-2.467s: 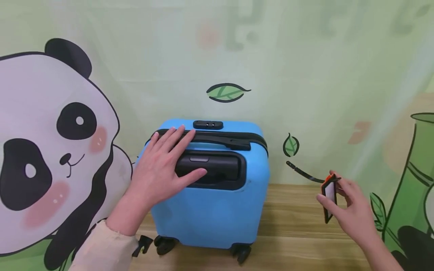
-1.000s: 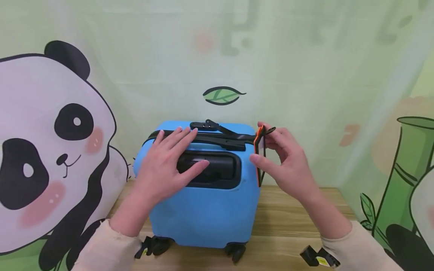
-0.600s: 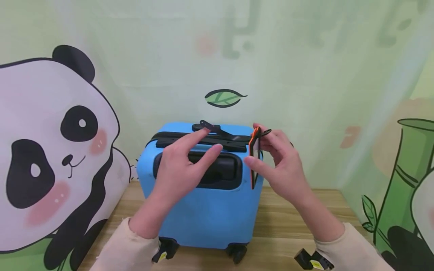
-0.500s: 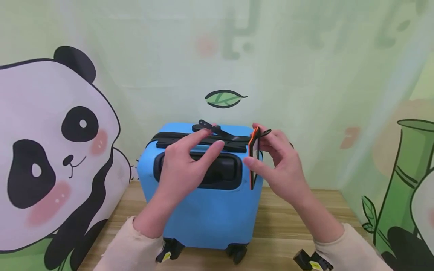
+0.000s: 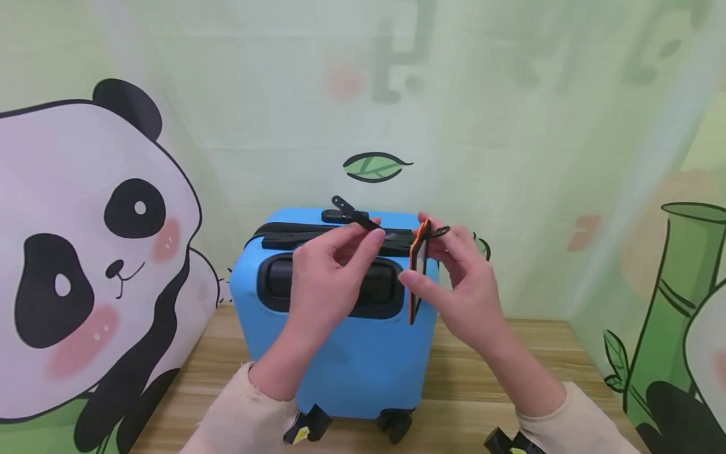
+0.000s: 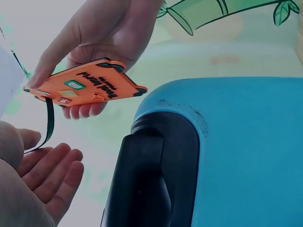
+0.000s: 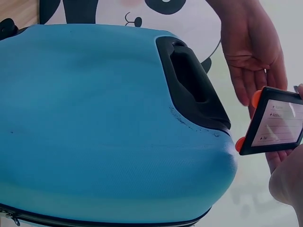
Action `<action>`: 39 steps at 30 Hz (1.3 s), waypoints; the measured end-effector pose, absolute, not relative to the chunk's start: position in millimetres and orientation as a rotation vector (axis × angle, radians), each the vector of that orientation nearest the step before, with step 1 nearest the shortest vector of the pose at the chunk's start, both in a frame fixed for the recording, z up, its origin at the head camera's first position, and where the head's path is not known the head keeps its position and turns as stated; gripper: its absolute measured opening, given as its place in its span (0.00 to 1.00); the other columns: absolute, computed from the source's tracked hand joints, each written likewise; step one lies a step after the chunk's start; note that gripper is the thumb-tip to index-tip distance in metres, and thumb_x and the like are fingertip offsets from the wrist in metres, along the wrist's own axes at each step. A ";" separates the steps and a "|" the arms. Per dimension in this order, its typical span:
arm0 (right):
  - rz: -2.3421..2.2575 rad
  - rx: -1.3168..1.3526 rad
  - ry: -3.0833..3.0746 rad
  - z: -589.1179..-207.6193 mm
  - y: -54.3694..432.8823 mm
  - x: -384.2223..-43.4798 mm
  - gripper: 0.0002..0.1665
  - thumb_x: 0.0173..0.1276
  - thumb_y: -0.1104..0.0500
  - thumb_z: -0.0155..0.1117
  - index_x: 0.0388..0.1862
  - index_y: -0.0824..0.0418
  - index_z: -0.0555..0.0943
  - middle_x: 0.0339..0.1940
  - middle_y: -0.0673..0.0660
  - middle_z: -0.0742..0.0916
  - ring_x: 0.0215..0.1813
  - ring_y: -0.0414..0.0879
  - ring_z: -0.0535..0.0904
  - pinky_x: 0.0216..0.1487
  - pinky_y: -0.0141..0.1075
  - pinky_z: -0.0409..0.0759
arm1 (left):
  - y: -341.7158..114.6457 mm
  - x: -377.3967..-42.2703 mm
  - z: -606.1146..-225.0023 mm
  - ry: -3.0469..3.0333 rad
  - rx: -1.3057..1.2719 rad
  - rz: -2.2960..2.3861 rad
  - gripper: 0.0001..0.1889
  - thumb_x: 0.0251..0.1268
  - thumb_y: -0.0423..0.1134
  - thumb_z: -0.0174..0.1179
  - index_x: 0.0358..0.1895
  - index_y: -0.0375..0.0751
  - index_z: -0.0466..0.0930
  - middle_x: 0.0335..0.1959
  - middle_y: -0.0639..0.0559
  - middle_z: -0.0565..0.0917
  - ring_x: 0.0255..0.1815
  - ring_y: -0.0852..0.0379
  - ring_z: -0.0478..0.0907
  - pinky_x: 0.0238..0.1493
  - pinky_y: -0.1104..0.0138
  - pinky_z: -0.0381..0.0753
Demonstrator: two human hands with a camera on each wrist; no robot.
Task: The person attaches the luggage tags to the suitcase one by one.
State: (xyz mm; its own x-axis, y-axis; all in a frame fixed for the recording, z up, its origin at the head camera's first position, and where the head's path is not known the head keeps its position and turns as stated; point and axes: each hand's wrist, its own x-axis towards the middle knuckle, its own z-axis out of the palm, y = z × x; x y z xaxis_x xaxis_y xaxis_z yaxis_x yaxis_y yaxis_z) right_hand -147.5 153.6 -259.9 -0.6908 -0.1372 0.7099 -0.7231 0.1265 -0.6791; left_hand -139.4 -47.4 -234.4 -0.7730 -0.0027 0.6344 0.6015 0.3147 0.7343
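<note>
A luggage tag [image 5: 418, 268] stands on edge in my right hand [image 5: 467, 287], gripped between thumb and fingers. Its orange face [image 6: 83, 87] carries black lettering and small coloured patches; the other side has a clear window over a printed card [image 7: 279, 123]. My left hand [image 5: 326, 284] pinches the tag's black strap [image 5: 344, 205] between thumb and index finger, the holed end sticking out up and to the left. Both hands are over the top of a blue suitcase [image 5: 351, 362], whose black carry handle [image 5: 283, 239] is partly behind my left hand.
The suitcase stands upright on its wheels [image 5: 395, 424] on a wood-grain surface [image 5: 499, 359]. A recessed black pull handle [image 5: 278, 277] and a small lock [image 5: 334, 216] are on it. Behind hangs a pale green backdrop [image 5: 255, 94] with printed pandas and bamboo.
My right hand has brought the luggage tag leftward from beside the suitcase to its top. My left hand has left the top of the suitcase, moved right and taken the strap.
</note>
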 end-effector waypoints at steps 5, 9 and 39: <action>1.571 0.822 -1.964 -263.3 151.7 -144.5 0.44 0.63 0.71 0.77 0.78 0.58 0.76 0.55 0.56 0.79 0.61 0.52 0.81 0.69 0.33 0.80 | -46.9 -143.7 -231.0 -2.002 -0.504 -1.560 0.12 0.78 0.46 0.67 0.44 0.41 0.93 0.37 0.52 0.93 0.36 0.53 0.90 0.44 0.59 0.89; 1.530 0.829 -1.968 -266.7 148.0 -143.5 0.48 0.61 0.72 0.80 0.80 0.56 0.75 0.58 0.54 0.79 0.62 0.51 0.80 0.68 0.34 0.80 | -49.3 -148.2 -228.7 -1.986 -0.509 -1.632 0.12 0.77 0.44 0.68 0.43 0.39 0.92 0.35 0.50 0.93 0.37 0.50 0.91 0.43 0.60 0.90; 1.354 0.829 -1.938 -279.4 132.1 -142.6 0.55 0.63 0.33 0.78 0.83 0.53 0.70 0.60 0.56 0.80 0.62 0.48 0.78 0.61 0.31 0.82 | -52.4 -151.7 -222.9 -1.951 -0.371 -2.024 0.11 0.76 0.41 0.69 0.47 0.36 0.90 0.37 0.44 0.92 0.40 0.50 0.91 0.49 0.60 0.90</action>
